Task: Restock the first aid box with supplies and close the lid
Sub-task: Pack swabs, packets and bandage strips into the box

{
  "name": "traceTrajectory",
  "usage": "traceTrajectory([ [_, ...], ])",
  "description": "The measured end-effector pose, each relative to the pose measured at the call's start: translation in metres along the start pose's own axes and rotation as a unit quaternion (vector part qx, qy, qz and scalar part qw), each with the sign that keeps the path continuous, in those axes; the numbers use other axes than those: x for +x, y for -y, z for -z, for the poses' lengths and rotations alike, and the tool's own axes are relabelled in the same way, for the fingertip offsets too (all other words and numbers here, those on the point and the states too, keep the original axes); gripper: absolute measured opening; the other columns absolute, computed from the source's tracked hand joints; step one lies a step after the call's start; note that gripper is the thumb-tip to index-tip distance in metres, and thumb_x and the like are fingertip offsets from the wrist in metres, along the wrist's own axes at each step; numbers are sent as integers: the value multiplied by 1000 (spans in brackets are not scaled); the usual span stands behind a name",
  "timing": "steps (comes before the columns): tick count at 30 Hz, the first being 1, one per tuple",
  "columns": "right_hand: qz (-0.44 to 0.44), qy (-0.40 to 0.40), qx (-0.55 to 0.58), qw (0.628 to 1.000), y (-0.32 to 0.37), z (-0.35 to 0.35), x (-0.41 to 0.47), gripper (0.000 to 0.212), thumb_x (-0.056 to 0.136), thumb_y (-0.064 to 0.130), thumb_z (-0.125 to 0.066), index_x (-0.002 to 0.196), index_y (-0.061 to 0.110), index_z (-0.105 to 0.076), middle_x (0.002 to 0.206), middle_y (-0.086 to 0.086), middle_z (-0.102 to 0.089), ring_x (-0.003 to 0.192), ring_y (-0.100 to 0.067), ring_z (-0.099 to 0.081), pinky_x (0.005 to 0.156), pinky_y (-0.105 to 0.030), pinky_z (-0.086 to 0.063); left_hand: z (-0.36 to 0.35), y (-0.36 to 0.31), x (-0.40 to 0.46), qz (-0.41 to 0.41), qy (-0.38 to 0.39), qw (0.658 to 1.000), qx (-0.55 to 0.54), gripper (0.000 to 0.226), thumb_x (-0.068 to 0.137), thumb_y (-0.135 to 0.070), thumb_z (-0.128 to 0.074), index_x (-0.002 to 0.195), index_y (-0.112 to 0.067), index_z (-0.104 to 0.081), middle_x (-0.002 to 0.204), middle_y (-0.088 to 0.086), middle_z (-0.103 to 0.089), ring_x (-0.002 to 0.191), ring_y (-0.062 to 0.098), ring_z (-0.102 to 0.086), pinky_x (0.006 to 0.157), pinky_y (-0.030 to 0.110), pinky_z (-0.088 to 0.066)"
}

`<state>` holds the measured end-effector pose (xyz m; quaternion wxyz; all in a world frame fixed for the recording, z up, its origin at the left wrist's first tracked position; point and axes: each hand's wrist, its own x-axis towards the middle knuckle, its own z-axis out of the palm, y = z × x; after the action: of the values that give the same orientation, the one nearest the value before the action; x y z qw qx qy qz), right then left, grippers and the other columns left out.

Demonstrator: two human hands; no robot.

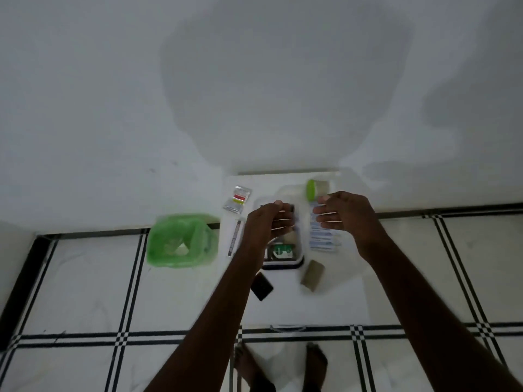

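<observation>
We are hovering both hands over the open first aid box [283, 260] on the white table [325, 304], left hand [264, 224] curled with its grasp unreadable, right hand [343, 213] spread empty above the flat bandage packets [322, 241], judging them light, floppy, best pinched by an edge.

I stand barefoot in what looks like a room in a home, though which room I cannot tell. The floor [85, 284] is white tile crossed by black double lines, with a dark skirting strip where it meets the plain white wall [113, 80]. A small white table [334, 301] is pushed against that wall, and beside it sits a bin lined with a green plastic bag [181, 241]. My bare feet [315, 363] show below the table edge.
</observation>
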<state>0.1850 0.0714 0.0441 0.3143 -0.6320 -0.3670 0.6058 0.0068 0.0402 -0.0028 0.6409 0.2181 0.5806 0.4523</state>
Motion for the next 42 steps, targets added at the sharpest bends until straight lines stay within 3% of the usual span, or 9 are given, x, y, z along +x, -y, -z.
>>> traceTrajectory([
  [8, -56, -47, -188, 979, -104, 24, 19, 24, 82, 31, -65, 90, 8, -67, 87, -13, -74, 73, -27, -72, 73, -45, -62, -22, 70, -10, 11, -45, 988, 150, 19, 92, -22, -59, 96, -8, -71, 93, 18, -74, 83, 26, -70, 78, 38, -60],
  [13, -93, -57, -345, 932, -167, -12, 30, 57, 75, 48, -72, 110, 6, -54, 101, -11, -65, 91, -32, -68, 81, -39, -58, 0, 105, -13, -106, -151, 930, 318, 20, 94, -28, -53, 90, -15, -69, 82, 4, -74, 71, 17, -71, 65, 38, -62],
  [17, -60, -96, -389, 914, -190, -29, 35, 57, 76, 36, -72, 115, 4, -47, 108, -19, -65, 98, -39, -65, 82, -41, -52, 28, 129, -31, -131, -293, 878, 356, 22, 94, -23, -53, 77, -12, -62, 62, -3, -62, 58, 5, -63, 56, 15, -46],
  [20, -45, -152, -378, 912, -187, -29, 37, 38, 82, 25, -61, 110, 2, -50, 105, -22, -66, 97, -40, -64, 83, -40, -50, 52, 162, -33, -93, -302, 839, 443, 9, 90, -24, -58, 88, -16, -61, 84, 3, -64, 82, 23, -62, 68, 31, -46],
  [24, 43, -221, -367, 903, -168, -22, 34, 31, 86, 22, -57, 109, 2, -53, 102, -22, -67, 93, -41, -64, 76, -37, -49, 65, 191, -24, -46, -210, 756, 618, 50, 73, -23, -77, 118, -15, -58, 114, 11, -56, 102, 31, -54, 77, 41, -51],
  [31, 170, -226, -284, 916, -110, -48, 15, 40, 82, 23, -60, 120, 13, -55, 112, -12, -69, 99, -32, -65, 83, -33, -48, 78, 177, -15, -29, -199, 824, 530, 54, 65, -18, -84, 112, -13, -58, 107, 10, -52, 90, 28, -59, 73, 35, -53],
  [36, 210, -160, -315, 911, -94, -76, 17, 42, 80, 23, -65, 119, 13, -56, 106, -11, -70, 96, -31, -65, 78, -30, -45, 93, 141, -22, -67, -273, 857, 432, 21, 76, -20, -77, 95, -14, -72, 91, 8, -60, 76, 21, -61, 66, 30, -44],
  [39, 245, -141, -384, 879, -97, -90, 32, 46, 80, 22, -68, 121, 9, -54, 102, -15, -69, 92, -34, -64, 76, -38, -51, 94, 102, -25, -145, -332, 853, 377, 13, 79, -18, -75, 93, -17, -74, 85, 6, -68, 71, 18, -64, 66, 28, -47],
  [42, 272, -93, -469, 835, -102, -99, 53, 40, 78, 18, -70, 115, 11, -57, 98, -15, -69, 88, -34, -64, 73, -40, -52, 86, 62, -13, -203, -311, 853, 367, 11, 81, -17, -73, 92, -16, -74, 82, 6, -69, 73, 20, -63, 63, 25, -43],
])
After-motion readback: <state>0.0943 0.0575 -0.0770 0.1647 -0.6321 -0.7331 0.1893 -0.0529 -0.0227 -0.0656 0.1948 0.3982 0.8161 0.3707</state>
